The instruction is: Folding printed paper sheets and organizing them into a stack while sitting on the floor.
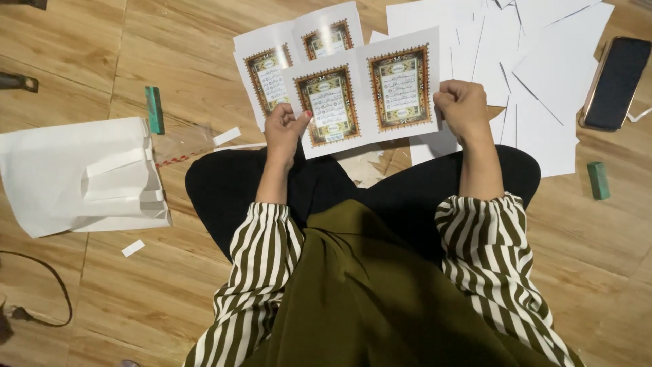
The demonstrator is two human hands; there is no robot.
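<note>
- While the person sits cross-legged on the wooden floor (170,61), both hands hold one white paper sheet printed with two ornate framed panels (367,102) over the lap.
- The left hand (284,129) pinches the lower left corner of this sheet; the thumb lies on top and the other fingers are hidden under the paper, so they are closed on it.
- The right hand (463,105) is curled tight on the right edge, fingers together around the paper.
- Just beyond the left fingertips, a second printed sheet of the same kind (292,51) lies under the held one.
- Beyond the right knuckles spreads a loose pile of blank white sheets (536,68), and further right a dark smartphone (617,83) rests on the floor.
- Well to the left of the left hand lies a folded stack of white paper (75,173), with a small green block (155,109) between it and the prints.
- I judge the step in hand is lining up or checking the print; any next move needs both grips steady, so the sheet does not crease.
</note>
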